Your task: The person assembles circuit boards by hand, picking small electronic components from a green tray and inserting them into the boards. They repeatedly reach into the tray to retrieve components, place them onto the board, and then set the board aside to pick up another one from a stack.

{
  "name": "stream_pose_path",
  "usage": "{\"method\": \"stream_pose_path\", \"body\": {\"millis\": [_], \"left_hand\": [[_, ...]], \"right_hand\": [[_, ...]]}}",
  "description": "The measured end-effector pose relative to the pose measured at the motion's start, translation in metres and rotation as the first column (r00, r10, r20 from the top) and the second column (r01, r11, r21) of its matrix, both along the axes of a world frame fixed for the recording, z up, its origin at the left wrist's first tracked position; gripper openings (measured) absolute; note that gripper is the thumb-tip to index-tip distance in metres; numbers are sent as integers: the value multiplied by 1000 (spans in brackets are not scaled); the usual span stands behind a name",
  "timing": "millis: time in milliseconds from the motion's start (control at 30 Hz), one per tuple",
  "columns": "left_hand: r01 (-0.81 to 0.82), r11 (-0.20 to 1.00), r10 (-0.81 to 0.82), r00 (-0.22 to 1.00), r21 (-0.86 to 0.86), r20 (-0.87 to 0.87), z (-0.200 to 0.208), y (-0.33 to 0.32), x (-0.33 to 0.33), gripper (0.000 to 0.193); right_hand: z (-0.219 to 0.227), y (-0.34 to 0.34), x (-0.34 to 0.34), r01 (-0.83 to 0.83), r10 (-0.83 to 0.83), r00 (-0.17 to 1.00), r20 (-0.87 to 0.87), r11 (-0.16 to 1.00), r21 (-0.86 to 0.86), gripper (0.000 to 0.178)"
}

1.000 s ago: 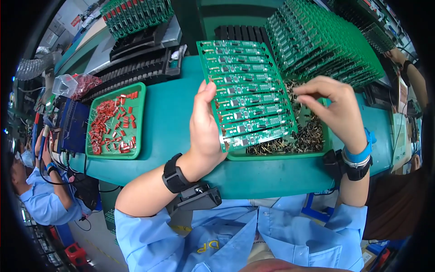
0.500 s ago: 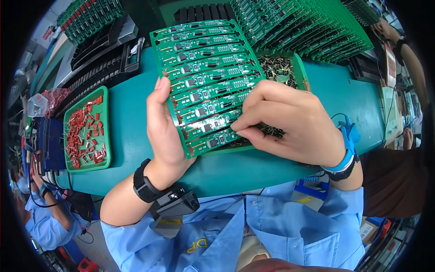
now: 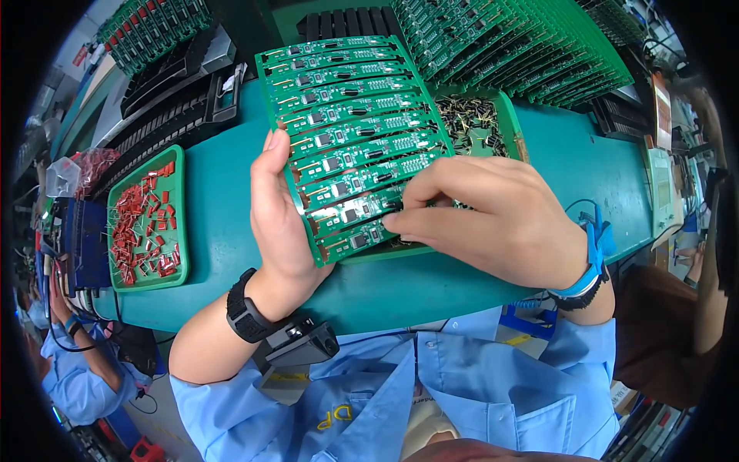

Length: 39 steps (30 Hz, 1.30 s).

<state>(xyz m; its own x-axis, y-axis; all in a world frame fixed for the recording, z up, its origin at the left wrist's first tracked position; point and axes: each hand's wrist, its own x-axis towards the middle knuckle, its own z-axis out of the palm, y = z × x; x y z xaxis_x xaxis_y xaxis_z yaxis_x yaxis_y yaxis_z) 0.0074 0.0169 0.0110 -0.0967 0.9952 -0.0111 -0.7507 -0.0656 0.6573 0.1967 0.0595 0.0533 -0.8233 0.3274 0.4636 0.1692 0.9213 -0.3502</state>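
My left hand (image 3: 279, 219) grips the left edge of a green circuit board panel (image 3: 350, 127) made of several narrow strips, held tilted above the teal table (image 3: 223, 223). My right hand (image 3: 493, 215) lies over the panel's lower right part, fingertips pinched together on one of the lowest strips; what they hold is too small to tell. A black band sits on my left wrist, a blue strap on my right. Under the panel, a green tray of small dark and gold parts (image 3: 481, 123) is partly hidden.
A green tray of red components (image 3: 146, 219) lies at the left. Racks of upright green boards (image 3: 531, 46) fill the back right, black slotted trays (image 3: 165, 100) the back left. Another person in blue (image 3: 73, 369) works at the lower left.
The panel has come closer and lower in view, still in my left hand. My right hand moved from the parts tray onto the panel's lower strips.
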Motion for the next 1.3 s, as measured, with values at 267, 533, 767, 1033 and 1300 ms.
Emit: {"method": "stream_pose_path", "body": {"millis": [267, 533, 767, 1033, 1300], "left_hand": [[-60, 995, 57, 998, -77, -36, 2, 2, 3, 42], [-55, 997, 51, 996, -56, -71, 1, 1, 2, 37], [-21, 999, 18, 998, -48, -53, 1, 1, 1, 35], [4, 991, -9, 999, -136, -35, -1, 3, -4, 44], [170, 978, -176, 984, -119, -38, 23, 8, -21, 40]], "right_hand": [[0, 4, 0, 36, -69, 985, -158, 978, -204, 16], [2, 2, -2, 25, -57, 989, -138, 974, -225, 17], [3, 3, -1, 20, -46, 988, -150, 985, -172, 18], [1, 4, 2, -32, 42, 999, -34, 964, 263, 24], [16, 4, 3, -31, 78, 976, -203, 974, 224, 38]]}}
